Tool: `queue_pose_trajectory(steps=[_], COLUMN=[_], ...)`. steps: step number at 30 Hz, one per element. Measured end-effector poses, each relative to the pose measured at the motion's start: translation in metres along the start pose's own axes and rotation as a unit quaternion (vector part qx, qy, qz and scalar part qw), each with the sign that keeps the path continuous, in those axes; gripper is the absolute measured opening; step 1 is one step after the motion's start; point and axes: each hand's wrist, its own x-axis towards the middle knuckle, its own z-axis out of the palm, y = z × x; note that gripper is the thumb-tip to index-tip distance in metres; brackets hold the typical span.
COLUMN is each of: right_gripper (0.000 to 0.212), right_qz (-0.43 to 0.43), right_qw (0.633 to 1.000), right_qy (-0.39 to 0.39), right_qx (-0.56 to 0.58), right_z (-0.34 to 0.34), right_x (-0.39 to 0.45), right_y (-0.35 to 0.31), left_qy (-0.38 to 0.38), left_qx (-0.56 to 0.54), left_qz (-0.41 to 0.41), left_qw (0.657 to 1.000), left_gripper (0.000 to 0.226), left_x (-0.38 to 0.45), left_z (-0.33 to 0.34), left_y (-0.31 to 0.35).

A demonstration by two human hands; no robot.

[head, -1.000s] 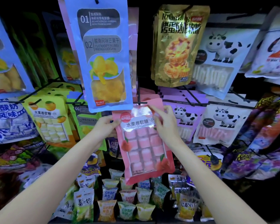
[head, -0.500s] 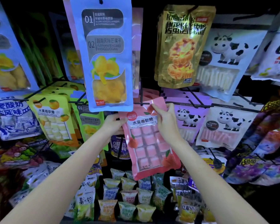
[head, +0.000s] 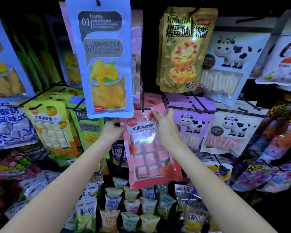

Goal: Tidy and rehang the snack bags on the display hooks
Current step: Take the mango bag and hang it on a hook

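I had lifted the pink bag [head: 151, 148], pinched by my right hand [head: 166, 128] and left hand [head: 112, 130], to its hook [head: 144, 108], nearly rehung.

The pink snack bag [head: 149, 148] of square pink candies hangs slightly tilted, its top edge at the black display hook [head: 144, 109].

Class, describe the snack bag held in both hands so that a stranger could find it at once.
Start at the tall blue mango bag hanging top centre. Just below its right corner, the left hand and right hand hold a pink bag by its top. Only it shows pink candy squares behind a window; the neighbours show cows or oranges.
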Motion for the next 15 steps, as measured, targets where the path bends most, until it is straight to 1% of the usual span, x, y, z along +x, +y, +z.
queue_pose_trajectory(steps=[2, 3, 4, 5, 6, 7, 10, 12, 13, 15], right_gripper=[0.04, 0.044, 0.054, 0.066, 0.072, 0.074, 0.068, 0.055, 0.049, 0.043], right_qz=[0.025, 0.041, 0.043, 0.051, 0.048, 0.057, 0.064, 0.016, -0.017, -0.073], right_qw=[1.0, 0.999, 0.998, 0.996, 0.993, 0.99, 0.99, 0.994, 0.996, 0.996], right_qy=[0.002, -0.001, -0.013, -0.016, -0.017, -0.015, 0.027, 0.059, 0.049, -0.01], right_qx=[-0.018, -0.019, -0.051, -0.076, -0.108, -0.13, -0.123, -0.089, -0.075, -0.055], right_z=[0.002, 0.003, 0.005, 0.008, 0.014, 0.021, 0.039, 0.05, 0.055, 0.063], right_x=[0.008, 0.013, 0.017, 0.017, 0.016, 0.011, -0.017, -0.036, -0.045, -0.055], right_y=[-0.006, -0.01, -0.015, -0.018, -0.019, -0.018, -0.017, -0.021, -0.025, -0.038], left_qy=[0.002, 0.005, 0.008, 0.012, 0.015, 0.019, 0.042, 0.057, 0.062, 0.065], left_qx=[0.037, 0.08, 0.121, 0.154, 0.182, 0.203, 0.236, 0.243, 0.245, 0.244], left_qz=[0.008, 0.022, 0.04, 0.06, 0.076, 0.09, 0.123, 0.133, 0.134, 0.13], left_qw=[0.999, 0.997, 0.992, 0.986, 0.98, 0.975, 0.963, 0.959, 0.958, 0.959], left_gripper=[0.032, 0.039, 0.042, 0.043, 0.042, 0.041, 0.038, 0.036, 0.035, 0.035], left_x=[0.0, -0.002, -0.006, -0.01, -0.017, -0.023, -0.036, -0.039, -0.039, -0.039], left_z=[-0.002, -0.004, -0.008, -0.012, -0.017, -0.024, -0.045, -0.059, -0.066, -0.078], left_y=[-0.004, -0.007, -0.012, -0.017, -0.021, -0.027, -0.044, -0.055, -0.061, -0.072])
